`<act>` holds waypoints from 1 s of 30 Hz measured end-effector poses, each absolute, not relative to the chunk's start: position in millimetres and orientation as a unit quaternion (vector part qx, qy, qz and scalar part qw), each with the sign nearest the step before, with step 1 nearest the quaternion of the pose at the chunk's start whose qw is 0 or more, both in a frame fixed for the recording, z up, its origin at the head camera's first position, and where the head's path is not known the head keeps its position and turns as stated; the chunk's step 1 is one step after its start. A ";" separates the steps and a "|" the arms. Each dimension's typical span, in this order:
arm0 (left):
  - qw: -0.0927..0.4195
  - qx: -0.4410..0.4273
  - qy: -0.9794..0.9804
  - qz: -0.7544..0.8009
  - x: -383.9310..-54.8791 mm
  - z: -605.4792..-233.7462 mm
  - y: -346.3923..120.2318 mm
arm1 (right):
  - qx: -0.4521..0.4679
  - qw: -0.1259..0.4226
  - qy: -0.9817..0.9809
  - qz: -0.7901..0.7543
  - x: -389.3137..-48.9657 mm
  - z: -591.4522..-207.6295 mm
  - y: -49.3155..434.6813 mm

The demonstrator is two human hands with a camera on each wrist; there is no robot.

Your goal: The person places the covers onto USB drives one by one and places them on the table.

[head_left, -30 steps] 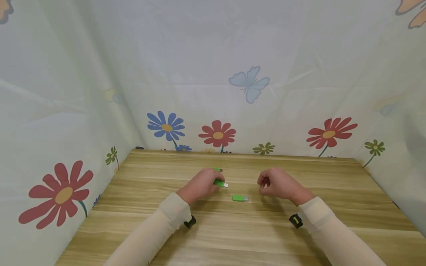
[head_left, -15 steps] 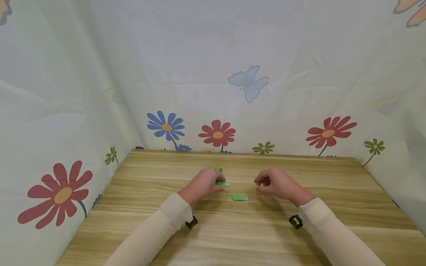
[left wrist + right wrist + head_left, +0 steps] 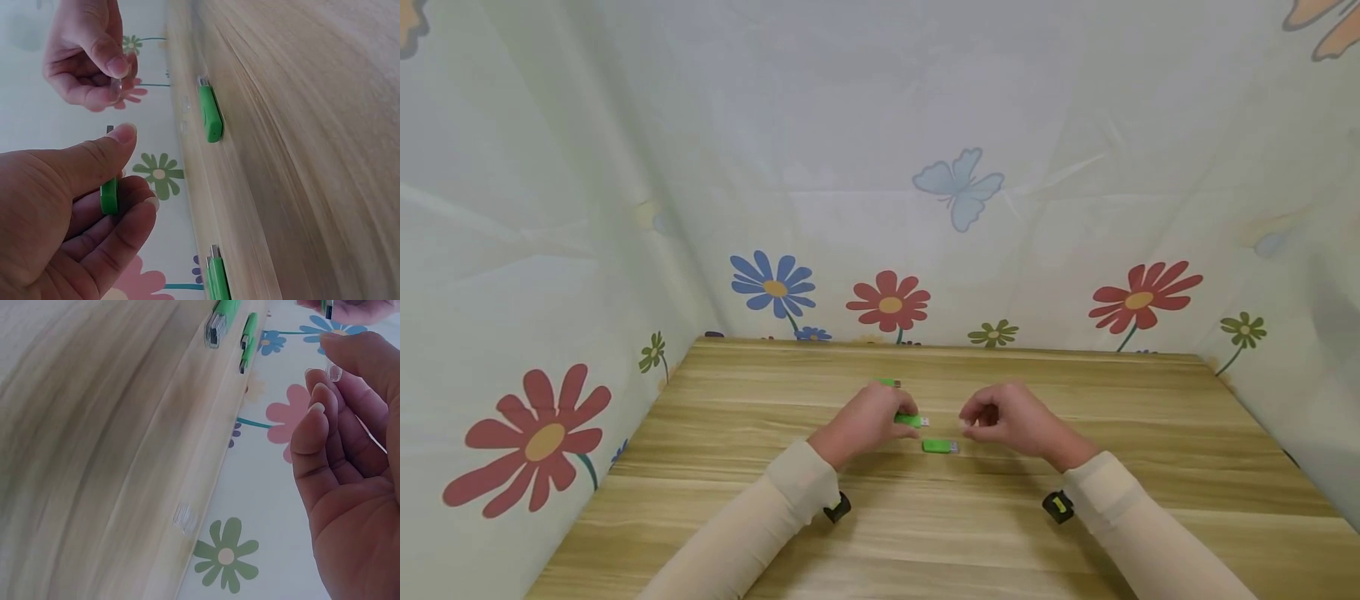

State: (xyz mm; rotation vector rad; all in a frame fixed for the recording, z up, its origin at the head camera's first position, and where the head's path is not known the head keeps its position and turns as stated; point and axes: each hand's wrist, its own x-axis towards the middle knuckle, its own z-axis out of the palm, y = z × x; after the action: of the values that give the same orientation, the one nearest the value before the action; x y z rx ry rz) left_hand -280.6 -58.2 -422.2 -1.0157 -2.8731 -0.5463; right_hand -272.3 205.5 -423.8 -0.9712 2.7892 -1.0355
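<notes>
My left hand [image 3: 863, 422] pinches a green USB flash drive [image 3: 109, 197] between thumb and fingers, its metal plug pointing toward the right hand. In my right hand [image 3: 1021, 423] a small clear plastic cap [image 3: 334, 372] is held between thumb and fingertip. A narrow gap separates the cap from the plug. On the table just in front of both hands lies another green flash drive [image 3: 937, 447], with a clear cap over its plug [image 3: 214, 332]. Beyond the left hand, more green flash drives [image 3: 249, 331] lie on the table, partly hidden in the head view.
Loose clear caps [image 3: 184, 517] lie on the wood-grain table [image 3: 970, 533] toward its far side. Behind the table hangs a pale curtain [image 3: 820, 167] printed with flowers and butterflies. Each wrist wears a black strap device [image 3: 1059, 506].
Both hands have drawn closer together: the left moved right with its flash drive, the right moved left with the clear cap. The flash drives on the table stayed put.
</notes>
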 end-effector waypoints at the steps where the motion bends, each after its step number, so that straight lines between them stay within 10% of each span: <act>1: 0.022 -0.329 -0.927 -0.180 -280.2 -422.1 -57.7 | -0.312 0.005 0.890 -0.332 -272.2 -424.0 204.4; 30: 0.006 -0.346 -0.918 -0.192 -276.6 -421.7 -47.5 | -0.338 0.019 0.868 -0.363 -269.2 -423.4 187.4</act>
State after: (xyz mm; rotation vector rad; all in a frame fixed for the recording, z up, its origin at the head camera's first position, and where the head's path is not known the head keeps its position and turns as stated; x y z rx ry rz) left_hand -276.6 -47.5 -421.7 -1.0836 -2.8727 -0.6019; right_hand -269.2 187.4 -423.4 -1.0478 2.6944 -1.1278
